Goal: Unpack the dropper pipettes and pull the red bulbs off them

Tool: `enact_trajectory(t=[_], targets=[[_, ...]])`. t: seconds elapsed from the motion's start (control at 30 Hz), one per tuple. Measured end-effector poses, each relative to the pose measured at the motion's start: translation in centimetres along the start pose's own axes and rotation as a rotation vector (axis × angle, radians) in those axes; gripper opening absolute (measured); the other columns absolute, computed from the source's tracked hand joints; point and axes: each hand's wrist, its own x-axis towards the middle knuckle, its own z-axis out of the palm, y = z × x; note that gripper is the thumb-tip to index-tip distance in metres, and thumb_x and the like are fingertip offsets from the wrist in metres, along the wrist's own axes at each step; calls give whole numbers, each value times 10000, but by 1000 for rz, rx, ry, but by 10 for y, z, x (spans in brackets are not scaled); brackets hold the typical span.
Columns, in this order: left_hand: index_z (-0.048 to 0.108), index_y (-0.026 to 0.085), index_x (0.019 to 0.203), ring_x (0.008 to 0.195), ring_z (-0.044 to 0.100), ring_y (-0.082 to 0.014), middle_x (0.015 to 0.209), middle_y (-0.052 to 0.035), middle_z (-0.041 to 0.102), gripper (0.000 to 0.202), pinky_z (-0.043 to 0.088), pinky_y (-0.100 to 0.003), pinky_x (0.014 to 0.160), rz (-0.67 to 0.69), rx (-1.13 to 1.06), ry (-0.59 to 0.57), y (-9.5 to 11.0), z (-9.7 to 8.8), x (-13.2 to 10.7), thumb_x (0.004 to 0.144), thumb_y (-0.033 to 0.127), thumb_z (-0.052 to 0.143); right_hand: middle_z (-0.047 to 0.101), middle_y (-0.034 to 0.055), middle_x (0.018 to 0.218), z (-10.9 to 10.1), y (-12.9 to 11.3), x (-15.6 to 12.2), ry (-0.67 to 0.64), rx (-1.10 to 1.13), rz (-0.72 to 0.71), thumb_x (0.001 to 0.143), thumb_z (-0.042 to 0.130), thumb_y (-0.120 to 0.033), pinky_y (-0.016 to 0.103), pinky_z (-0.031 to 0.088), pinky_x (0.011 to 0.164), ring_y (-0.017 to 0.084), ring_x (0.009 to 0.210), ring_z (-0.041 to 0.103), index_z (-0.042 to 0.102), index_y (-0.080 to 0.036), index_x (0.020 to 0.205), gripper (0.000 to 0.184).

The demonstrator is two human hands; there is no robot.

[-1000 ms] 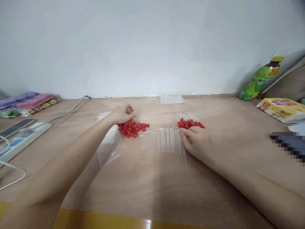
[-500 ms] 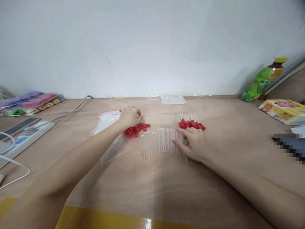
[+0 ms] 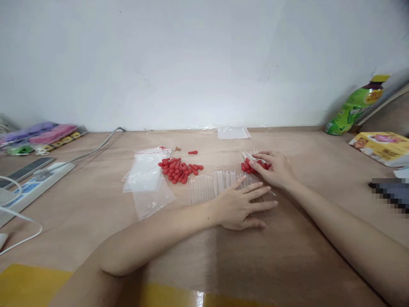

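Observation:
My left hand [image 3: 241, 207] lies with fingers spread over the right end of a row of thin clear glass tubes [image 3: 204, 187], partly hiding it. Just behind, my right hand [image 3: 276, 168] bends its thumb and fingers around a pile of droppers [image 3: 247, 165] with red rubber bulbs and slender pale tips pointing to the wall. Its palm side is hidden. Left of the tubes lies a heap of loose red rubber bulbs [image 3: 175, 170], with a single red bulb [image 3: 192, 152] apart behind it.
Clear zip bags [image 3: 145, 168] lie beside the heap, and a white packet [image 3: 233, 133] is near the wall. A power strip [image 3: 41, 183] with cables and a phone [image 3: 25, 170] are at left. On the right stand a green bottle [image 3: 354, 106] and a yellow box [image 3: 380, 149].
My left hand has moved from the loose bulb heap rightward onto the glass tubes, spreading its fingers. My right hand has shifted from the tubes back to the red-bulbed droppers.

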Motion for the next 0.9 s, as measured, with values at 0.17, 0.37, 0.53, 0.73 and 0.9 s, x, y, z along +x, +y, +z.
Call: enact_trajectory(t=[0.17,0.37,0.53,0.73,0.9], targets=[[335,254,1324,1313,217,-210,1395,-50,335,454,31,-493,1067,-19,-12,-30,-18,10,13,908,430,293,611,59,1116,5,1,-2,-120,22,-41,792,494,-471,608,188,951,283,1120,480,608,-248,1054,363],[404,238,1277,1292,247,-234,1364,-63,374,435,119,-507,1051,-83,-38,10,-22,13,16,898,431,316,661,16,1027,13,4,-3,-128,49,-38,830,460,-375,614,122,984,254,1125,501,612,-293,1034,266],[463,226,1226,1268,288,-253,1336,-104,396,468,147,-512,1038,-114,-7,43,-21,15,15,867,503,344,677,27,982,14,1,-3,13,60,-54,834,456,-343,546,167,1004,221,1033,571,630,-265,995,250],[551,171,1083,1147,431,-226,1207,-105,518,420,272,-413,999,-141,30,175,-24,-5,6,881,467,332,686,38,939,4,-14,-5,180,131,-27,818,487,-310,472,251,992,192,950,605,651,-236,947,222],[533,148,1099,1054,477,-219,1133,-106,555,282,367,-383,891,-313,184,421,-54,-27,-21,884,261,391,683,27,947,-4,-34,-16,136,354,-71,814,513,-314,468,256,1012,173,916,616,639,-239,966,211]])
